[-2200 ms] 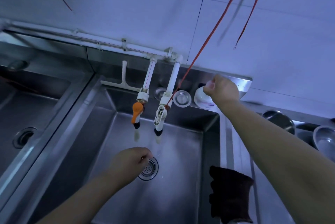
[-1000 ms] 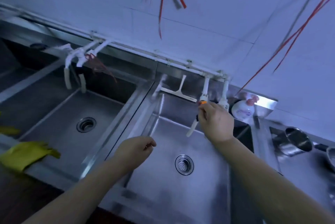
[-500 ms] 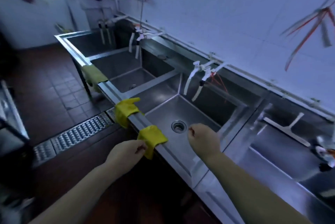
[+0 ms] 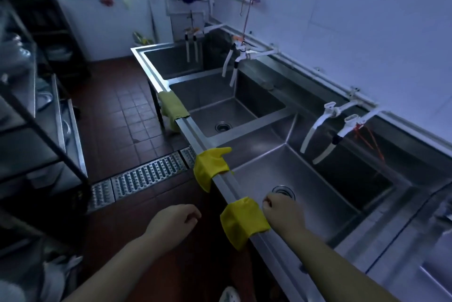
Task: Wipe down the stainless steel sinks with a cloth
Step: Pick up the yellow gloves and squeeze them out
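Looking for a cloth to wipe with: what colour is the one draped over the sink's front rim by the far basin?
Olive-green cloth, seen in the head view.

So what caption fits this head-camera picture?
Bare hands, left and right, near a yellow glove draped over the steel sink's rim.
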`<act>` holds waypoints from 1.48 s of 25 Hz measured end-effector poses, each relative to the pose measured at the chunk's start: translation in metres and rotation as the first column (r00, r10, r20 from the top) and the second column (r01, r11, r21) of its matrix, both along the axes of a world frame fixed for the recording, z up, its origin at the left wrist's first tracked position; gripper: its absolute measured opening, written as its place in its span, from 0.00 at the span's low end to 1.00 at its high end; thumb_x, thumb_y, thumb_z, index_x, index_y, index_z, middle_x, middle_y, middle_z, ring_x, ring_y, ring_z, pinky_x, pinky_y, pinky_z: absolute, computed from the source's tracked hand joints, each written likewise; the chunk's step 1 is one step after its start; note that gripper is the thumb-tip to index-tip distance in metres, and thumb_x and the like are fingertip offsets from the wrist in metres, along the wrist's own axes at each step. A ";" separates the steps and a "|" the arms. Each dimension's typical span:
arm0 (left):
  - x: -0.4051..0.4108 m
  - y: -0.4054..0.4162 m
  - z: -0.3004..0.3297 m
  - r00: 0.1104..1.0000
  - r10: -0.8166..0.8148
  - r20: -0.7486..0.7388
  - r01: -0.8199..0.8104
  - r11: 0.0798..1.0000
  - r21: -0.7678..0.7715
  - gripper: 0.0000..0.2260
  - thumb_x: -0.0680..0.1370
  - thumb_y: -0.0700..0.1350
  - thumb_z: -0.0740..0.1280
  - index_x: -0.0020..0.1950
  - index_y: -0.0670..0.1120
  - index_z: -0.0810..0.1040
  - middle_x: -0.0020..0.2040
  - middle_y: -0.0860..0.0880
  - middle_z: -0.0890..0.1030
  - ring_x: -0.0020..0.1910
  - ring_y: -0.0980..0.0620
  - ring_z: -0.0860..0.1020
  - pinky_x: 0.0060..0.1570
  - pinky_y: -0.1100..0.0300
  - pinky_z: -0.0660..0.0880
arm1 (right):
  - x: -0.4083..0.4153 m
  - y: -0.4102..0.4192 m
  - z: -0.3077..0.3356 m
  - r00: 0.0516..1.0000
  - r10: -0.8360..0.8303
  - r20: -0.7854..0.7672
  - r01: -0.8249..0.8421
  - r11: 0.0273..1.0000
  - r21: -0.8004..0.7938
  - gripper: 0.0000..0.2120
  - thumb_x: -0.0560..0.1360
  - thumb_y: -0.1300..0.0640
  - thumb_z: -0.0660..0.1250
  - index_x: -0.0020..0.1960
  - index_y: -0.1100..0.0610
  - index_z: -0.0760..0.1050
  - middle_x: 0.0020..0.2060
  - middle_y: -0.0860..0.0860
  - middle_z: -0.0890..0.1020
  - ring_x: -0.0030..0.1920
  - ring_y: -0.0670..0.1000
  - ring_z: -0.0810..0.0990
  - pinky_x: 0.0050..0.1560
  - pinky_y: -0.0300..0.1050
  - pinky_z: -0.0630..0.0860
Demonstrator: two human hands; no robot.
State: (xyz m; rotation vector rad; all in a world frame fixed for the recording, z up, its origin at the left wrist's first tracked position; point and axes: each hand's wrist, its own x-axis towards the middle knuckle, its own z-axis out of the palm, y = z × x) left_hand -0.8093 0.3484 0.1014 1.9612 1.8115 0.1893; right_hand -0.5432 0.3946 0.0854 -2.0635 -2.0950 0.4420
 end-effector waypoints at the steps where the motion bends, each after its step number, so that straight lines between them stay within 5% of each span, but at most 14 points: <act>1: -0.003 0.015 -0.001 1.000 0.008 -0.011 -0.008 1.000 -0.015 0.10 0.79 0.48 0.61 0.57 0.55 0.77 0.55 0.57 0.80 0.54 0.56 0.77 0.47 0.61 0.71 | -0.001 0.014 -0.007 1.000 -0.004 -0.015 0.004 1.000 -0.028 0.11 0.78 0.55 0.57 0.41 0.57 0.73 0.39 0.53 0.79 0.37 0.53 0.75 0.32 0.45 0.65; 10: 0.017 0.156 -0.018 0.998 0.031 -0.063 -0.033 0.999 -0.035 0.09 0.78 0.48 0.62 0.55 0.54 0.79 0.53 0.55 0.81 0.52 0.53 0.78 0.42 0.60 0.70 | -0.007 0.093 -0.060 0.992 -0.069 -0.104 0.036 0.955 -0.295 0.11 0.77 0.53 0.58 0.45 0.58 0.75 0.40 0.52 0.77 0.37 0.50 0.71 0.33 0.44 0.62; 16: 0.026 0.229 -0.039 0.985 0.013 -0.172 -0.025 0.997 -0.067 0.17 0.78 0.48 0.61 0.68 0.53 0.72 0.65 0.51 0.73 0.63 0.48 0.73 0.55 0.53 0.73 | -0.026 0.104 -0.071 0.993 -0.088 -0.080 0.049 0.917 -0.397 0.14 0.76 0.47 0.60 0.36 0.51 0.62 0.33 0.47 0.68 0.35 0.48 0.69 0.27 0.41 0.58; 21: 0.028 0.278 -0.066 0.954 -0.080 -0.288 0.051 0.993 -0.106 0.18 0.79 0.51 0.59 0.66 0.46 0.70 0.62 0.46 0.74 0.62 0.44 0.71 0.57 0.50 0.71 | -0.040 0.102 -0.074 0.973 -0.230 0.016 0.212 0.867 -0.450 0.20 0.72 0.36 0.60 0.34 0.51 0.60 0.32 0.46 0.68 0.38 0.50 0.71 0.27 0.42 0.58; 27: 0.022 0.304 -0.078 0.964 -0.075 -0.253 0.039 0.989 -0.143 0.12 0.80 0.51 0.58 0.51 0.42 0.72 0.56 0.42 0.78 0.56 0.41 0.74 0.52 0.51 0.70 | -0.059 0.094 -0.078 0.908 -0.408 0.094 0.404 0.795 -0.453 0.19 0.74 0.45 0.60 0.59 0.54 0.72 0.51 0.50 0.79 0.52 0.52 0.78 0.40 0.43 0.69; 30: 0.021 0.316 -0.071 0.994 0.059 -0.089 -0.084 0.948 -0.306 0.16 0.79 0.51 0.59 0.54 0.39 0.76 0.54 0.39 0.79 0.54 0.40 0.77 0.49 0.52 0.70 | -0.068 0.092 -0.067 0.809 -0.588 0.002 0.503 0.691 -0.519 0.08 0.75 0.51 0.61 0.47 0.55 0.74 0.47 0.52 0.79 0.50 0.54 0.78 0.39 0.42 0.66; 33: 0.022 0.319 -0.063 0.994 0.108 0.016 -0.089 0.882 -0.463 0.18 0.77 0.50 0.64 0.57 0.37 0.75 0.57 0.37 0.77 0.56 0.40 0.75 0.49 0.55 0.68 | -0.067 0.084 -0.056 0.523 -0.833 -0.181 0.632 0.521 -0.574 0.11 0.73 0.56 0.63 0.33 0.52 0.66 0.35 0.51 0.75 0.39 0.52 0.75 0.37 0.42 0.72; 35: 0.025 0.313 -0.053 0.982 0.097 0.160 0.001 0.853 -0.522 0.09 0.76 0.45 0.67 0.45 0.40 0.75 0.48 0.39 0.76 0.44 0.45 0.75 0.46 0.57 0.68 | -0.068 0.077 -0.047 0.365 -0.898 -0.246 0.699 0.439 -0.565 0.10 0.72 0.58 0.62 0.33 0.57 0.65 0.32 0.54 0.74 0.34 0.53 0.73 0.34 0.43 0.68; 37: 0.032 0.301 -0.043 0.928 0.114 0.355 0.083 0.864 -0.496 0.10 0.69 0.45 0.71 0.34 0.43 0.71 0.37 0.45 0.73 0.34 0.50 0.70 0.38 0.58 0.66 | -0.070 0.073 -0.037 0.336 -0.889 -0.311 0.728 0.454 -0.514 0.12 0.73 0.59 0.61 0.34 0.58 0.61 0.30 0.54 0.70 0.31 0.53 0.68 0.33 0.45 0.63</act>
